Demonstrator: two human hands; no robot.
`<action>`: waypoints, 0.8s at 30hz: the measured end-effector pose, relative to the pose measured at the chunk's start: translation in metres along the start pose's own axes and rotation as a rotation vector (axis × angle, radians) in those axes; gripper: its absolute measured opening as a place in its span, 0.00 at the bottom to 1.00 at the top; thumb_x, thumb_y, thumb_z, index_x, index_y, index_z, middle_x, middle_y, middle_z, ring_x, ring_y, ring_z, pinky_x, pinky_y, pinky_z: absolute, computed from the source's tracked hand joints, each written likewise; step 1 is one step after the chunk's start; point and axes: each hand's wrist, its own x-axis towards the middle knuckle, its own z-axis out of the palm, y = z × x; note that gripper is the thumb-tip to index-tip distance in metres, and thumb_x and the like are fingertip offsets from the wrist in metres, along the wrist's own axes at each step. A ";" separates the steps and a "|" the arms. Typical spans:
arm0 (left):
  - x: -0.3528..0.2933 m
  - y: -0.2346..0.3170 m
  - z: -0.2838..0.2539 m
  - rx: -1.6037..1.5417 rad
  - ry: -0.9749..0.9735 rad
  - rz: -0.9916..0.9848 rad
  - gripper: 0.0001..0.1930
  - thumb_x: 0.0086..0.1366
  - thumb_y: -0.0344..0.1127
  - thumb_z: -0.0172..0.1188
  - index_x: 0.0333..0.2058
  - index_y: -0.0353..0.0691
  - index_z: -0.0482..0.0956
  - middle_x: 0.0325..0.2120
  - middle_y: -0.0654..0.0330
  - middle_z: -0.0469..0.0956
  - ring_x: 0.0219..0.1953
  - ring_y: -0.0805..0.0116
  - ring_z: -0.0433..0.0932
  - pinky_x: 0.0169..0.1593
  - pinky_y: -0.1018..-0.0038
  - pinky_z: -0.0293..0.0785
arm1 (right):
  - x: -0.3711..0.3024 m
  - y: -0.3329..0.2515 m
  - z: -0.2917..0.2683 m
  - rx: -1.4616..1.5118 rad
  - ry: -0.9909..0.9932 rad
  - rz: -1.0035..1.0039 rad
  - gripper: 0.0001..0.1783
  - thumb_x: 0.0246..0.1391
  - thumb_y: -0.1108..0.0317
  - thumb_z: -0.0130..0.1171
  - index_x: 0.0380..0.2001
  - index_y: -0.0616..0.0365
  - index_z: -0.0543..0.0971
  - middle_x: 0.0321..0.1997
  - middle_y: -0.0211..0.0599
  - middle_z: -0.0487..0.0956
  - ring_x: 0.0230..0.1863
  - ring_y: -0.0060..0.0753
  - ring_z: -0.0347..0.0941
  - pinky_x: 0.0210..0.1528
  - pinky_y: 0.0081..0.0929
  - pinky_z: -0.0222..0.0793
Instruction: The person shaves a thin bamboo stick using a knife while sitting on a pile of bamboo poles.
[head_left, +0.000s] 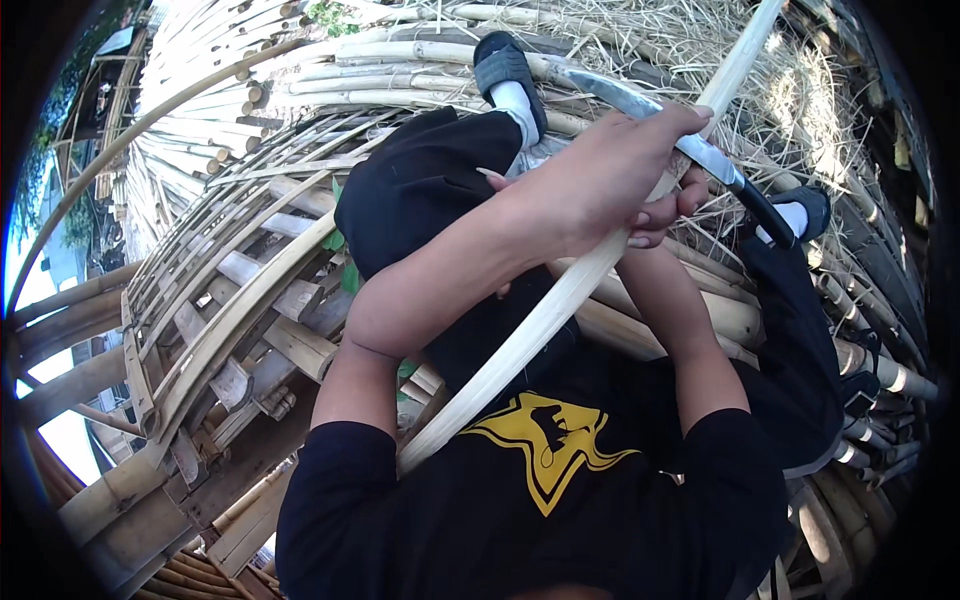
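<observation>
My left hand (pixel 625 170) is closed around a long pale bamboo strip (pixel 560 300) and a knife with a curved metal blade (pixel 620 95) and black handle (pixel 768 215). The knife lies crosswise under my thumb. From there the strip slants down to my left side and up past the top right edge. Under my left forearm passes my right arm (pixel 675 310). Most of my right hand (pixel 492 180) is hidden behind that forearm; only fingertips show past its far side, stretched out and apart, with nothing seen in them.
Bamboo poles (pixel 400 75) lie beneath my feet, with dry straw (pixel 800 90) at the upper right. A slatted bamboo frame (pixel 230 290) stands at my left. A thin bent pole (pixel 130 140) arches across the far left. My sandalled feet (pixel 505 75) are spread apart.
</observation>
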 end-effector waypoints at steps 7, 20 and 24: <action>0.006 0.017 -0.030 0.095 -0.085 0.121 0.23 0.68 0.44 0.40 0.21 0.30 0.69 0.06 0.66 0.57 0.08 0.80 0.52 0.15 0.80 0.57 | -0.018 0.016 -0.065 -0.760 0.773 -0.153 0.24 0.58 0.51 0.48 0.41 0.64 0.75 0.37 0.47 0.78 0.39 0.35 0.77 0.39 0.30 0.74; 0.003 0.035 -0.040 0.034 0.055 0.116 0.24 0.72 0.45 0.33 0.22 0.34 0.66 0.09 0.65 0.64 0.04 0.82 0.53 0.09 0.85 0.57 | -0.075 -0.044 -0.051 -0.934 0.974 -0.471 0.20 0.56 0.54 0.52 0.34 0.62 0.78 0.37 0.45 0.78 0.40 0.41 0.74 0.43 0.33 0.68; 0.008 0.042 -0.035 -0.012 0.008 0.100 0.24 0.72 0.44 0.33 0.23 0.34 0.66 0.10 0.65 0.64 0.04 0.83 0.52 0.08 0.86 0.56 | -0.092 -0.069 -0.001 -0.069 -0.275 -0.035 0.22 0.60 0.52 0.48 0.34 0.63 0.77 0.35 0.36 0.77 0.39 0.21 0.73 0.36 0.22 0.70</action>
